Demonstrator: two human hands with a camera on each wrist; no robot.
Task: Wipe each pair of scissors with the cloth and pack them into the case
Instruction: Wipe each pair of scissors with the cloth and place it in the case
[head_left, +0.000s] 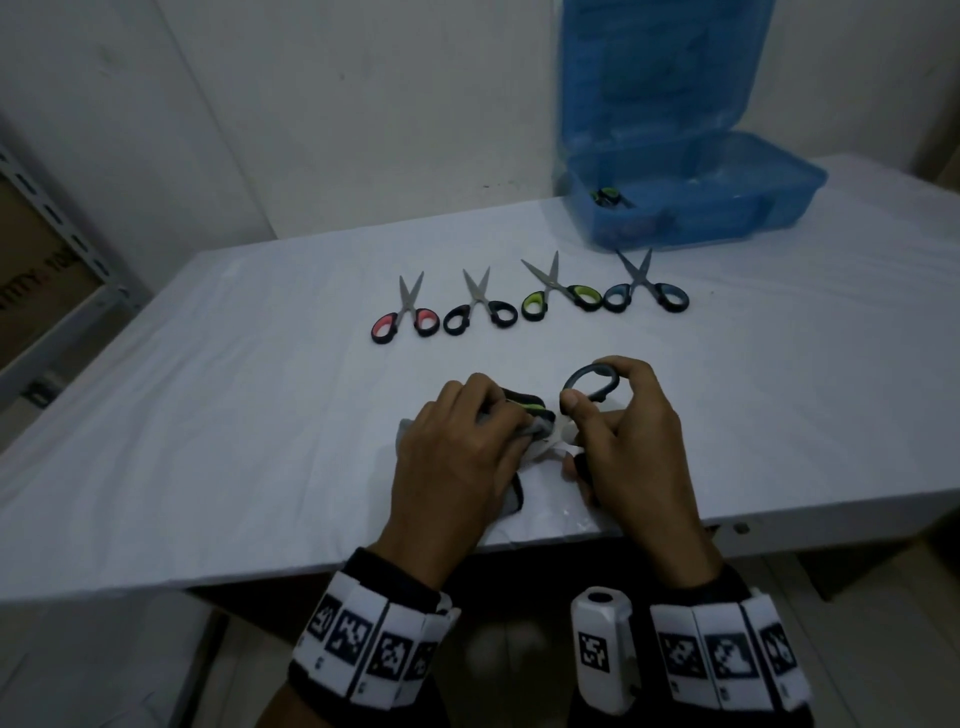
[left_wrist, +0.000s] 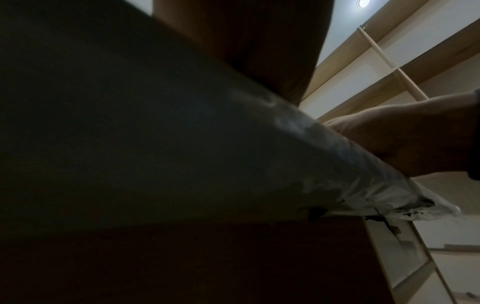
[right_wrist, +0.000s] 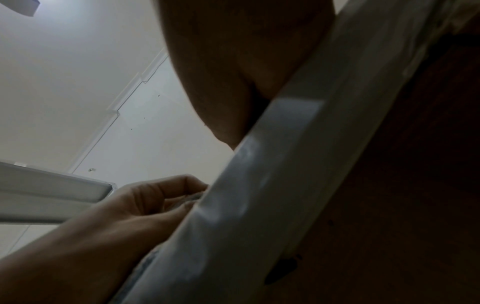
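Observation:
At the table's near edge my left hand (head_left: 467, 441) grips a grey cloth (head_left: 537, 428) and presses it on a pair of scissors (head_left: 592, 382) with black and green handles. My right hand (head_left: 618, 431) pinches the scissors' dark handle loop between thumb and fingers. The blades are mostly hidden under the cloth and my hands. Several more scissors lie in a row further back: pink-handled (head_left: 405, 319), black (head_left: 480, 309), green (head_left: 561, 299) and blue (head_left: 647, 293). An open blue case (head_left: 769, 208) stands at the back right with one pair of scissors (head_left: 607, 197) inside. The right wrist view shows my left hand (right_wrist: 155, 197) over the table edge.
A white cover lies over the table (head_left: 234, 415). The case lid (head_left: 660, 67) leans up against the wall. A metal shelf frame (head_left: 57, 228) stands at the left. The left wrist view shows the table's underside (left_wrist: 130, 144) and my right hand (left_wrist: 415, 139).

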